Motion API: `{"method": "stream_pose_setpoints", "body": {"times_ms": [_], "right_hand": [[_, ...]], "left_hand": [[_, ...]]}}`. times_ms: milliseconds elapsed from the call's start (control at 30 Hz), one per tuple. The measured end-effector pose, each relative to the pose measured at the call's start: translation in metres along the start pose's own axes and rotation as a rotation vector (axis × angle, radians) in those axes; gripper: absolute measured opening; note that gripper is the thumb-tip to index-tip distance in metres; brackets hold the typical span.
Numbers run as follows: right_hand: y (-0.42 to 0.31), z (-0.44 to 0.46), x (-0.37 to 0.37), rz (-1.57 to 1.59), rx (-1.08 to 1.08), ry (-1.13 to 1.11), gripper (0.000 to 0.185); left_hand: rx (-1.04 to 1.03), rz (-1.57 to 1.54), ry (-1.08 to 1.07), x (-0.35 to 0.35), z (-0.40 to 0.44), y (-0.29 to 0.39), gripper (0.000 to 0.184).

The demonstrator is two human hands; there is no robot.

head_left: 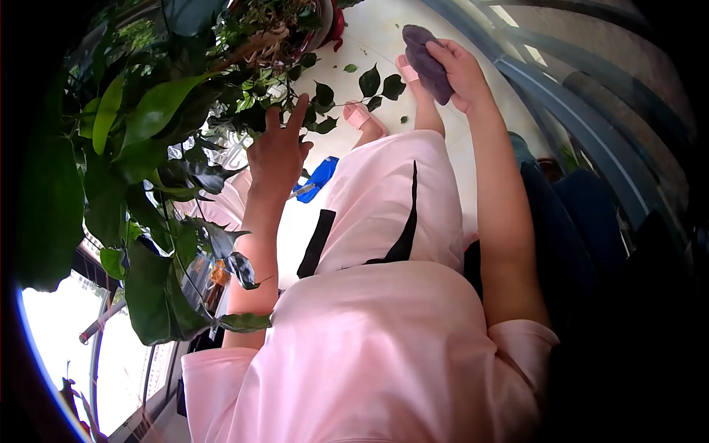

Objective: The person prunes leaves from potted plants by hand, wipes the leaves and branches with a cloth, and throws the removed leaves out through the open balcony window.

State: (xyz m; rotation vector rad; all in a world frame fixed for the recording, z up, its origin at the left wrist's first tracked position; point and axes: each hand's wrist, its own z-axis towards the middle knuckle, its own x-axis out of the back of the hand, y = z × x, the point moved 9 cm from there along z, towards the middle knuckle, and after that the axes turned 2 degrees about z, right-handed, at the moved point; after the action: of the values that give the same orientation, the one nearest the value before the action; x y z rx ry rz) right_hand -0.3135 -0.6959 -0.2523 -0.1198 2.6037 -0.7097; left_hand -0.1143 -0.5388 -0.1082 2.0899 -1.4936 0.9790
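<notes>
Well, leafy plants (159, 122) crowd my left side from near to far, and their big leaves hang in front of part of my left forearm. Through and below them, at the near left, a bright window (66, 321) shows. At the far end of the foliage there is something red (338, 33), only partly in view. A thin leafy stem (371, 80) reaches right from the foliage, over the pale floor (377, 26), where a few small loose leaves (350, 68) lie. My feet are there too, in pink slippers (357, 116). A curved metal railing (550, 92) runs along the right, with a dark blue shape (583, 214) near it that I can't make out. A bright blue item (322, 179) shows between my left forearm and my pale pink clothing (369, 332).

As for the dark grey-purple cloth (430, 65), it is at the far right, in my right hand (458, 74), gripped between thumb and fingers and bunched up, well apart from my left hand and clear of the foliage. My left hand (279, 144) is up at the edge of the leaves, fingers spread and loose; I can't tell whether the fingertips touch one.
</notes>
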Motion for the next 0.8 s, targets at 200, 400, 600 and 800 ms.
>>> {"method": "stream_pose_setpoints", "body": {"times_ms": [200,400,600,800], "right_hand": [[0.01,0.005,-0.017,-0.158,-0.043,-0.087,0.028],[0.031,0.016,-0.105,-0.608,-0.039,-0.368,0.04],[0.075,0.027,-0.182,-1.165,0.049,-0.529,0.05],[0.084,0.037,-0.18,-0.93,0.178,-0.504,0.033]], "left_hand": [[-0.051,-0.02,0.018,-0.002,-0.002,0.001,0.072],[-0.086,-0.002,0.045,0.003,0.0,0.004,0.069],[-0.067,0.019,0.053,-0.002,0.002,0.005,0.068],[-0.06,0.071,0.075,0.014,-0.006,0.005,0.067]]}}
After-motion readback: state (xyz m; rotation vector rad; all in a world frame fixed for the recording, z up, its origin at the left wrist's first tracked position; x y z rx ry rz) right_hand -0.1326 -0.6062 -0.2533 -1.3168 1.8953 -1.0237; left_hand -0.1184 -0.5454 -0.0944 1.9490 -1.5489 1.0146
